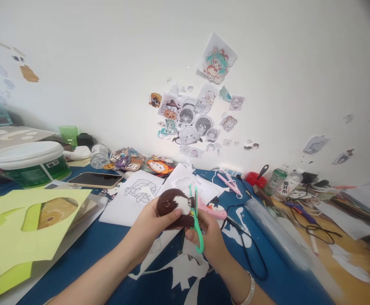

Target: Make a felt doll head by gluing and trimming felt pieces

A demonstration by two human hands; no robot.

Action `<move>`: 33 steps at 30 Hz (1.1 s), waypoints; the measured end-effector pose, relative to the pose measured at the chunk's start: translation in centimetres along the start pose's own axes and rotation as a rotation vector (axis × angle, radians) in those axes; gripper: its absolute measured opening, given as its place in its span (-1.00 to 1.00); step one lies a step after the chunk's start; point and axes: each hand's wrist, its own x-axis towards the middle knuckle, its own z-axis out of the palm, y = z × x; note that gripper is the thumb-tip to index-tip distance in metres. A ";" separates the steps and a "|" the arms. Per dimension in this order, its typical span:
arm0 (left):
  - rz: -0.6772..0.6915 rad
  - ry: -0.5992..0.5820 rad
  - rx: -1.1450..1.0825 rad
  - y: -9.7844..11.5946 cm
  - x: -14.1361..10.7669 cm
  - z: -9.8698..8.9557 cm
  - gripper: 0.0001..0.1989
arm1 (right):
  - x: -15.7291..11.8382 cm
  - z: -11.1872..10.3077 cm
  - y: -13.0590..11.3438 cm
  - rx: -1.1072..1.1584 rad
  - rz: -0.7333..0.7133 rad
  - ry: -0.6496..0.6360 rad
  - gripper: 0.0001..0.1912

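Note:
My left hand (pixel 147 225) is closed on a dark brown and white cut-out (pixel 166 206) that resembles a cartoon head, its thumb lying across the white part. At the cut-out's right edge, my right hand (pixel 211 238) grips mint-green scissors (pixel 197 222), with a loop hanging below the fingers. The green tool overlaps the cut-out's edge; whether its blades touch it I cannot tell. Part of the right fingers is hidden behind the tool. White paper scraps (pixel 185 271) lie on the blue mat (pixel 109 254) under both hands.
A pink-handled tool (pixel 213 212) with a black cord lies beyond my right hand. Printed line drawings (pixel 137 192), a phone (pixel 95 180) and a white-lidded tub (pixel 29 165) are at left. Yellow cut sheets (pixel 54 237) sit nearer. A clear plastic roll (pixel 277 233) and bottles (pixel 289 184) occupy the right.

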 end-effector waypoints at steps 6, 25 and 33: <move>-0.024 -0.002 0.016 0.0 0.0 0.0 -0.62 | 0.0 -0.1 -0.3 -0.015 0.009 0.010 -0.54; 0.164 0.222 0.487 1.3 -0.2 0.0 -0.82 | -0.1 0.5 -1.3 -0.115 0.079 -0.130 -0.46; 0.139 0.214 0.418 0.8 -0.1 -0.1 -0.80 | -0.3 0.5 -1.3 -0.113 0.057 -0.123 -0.48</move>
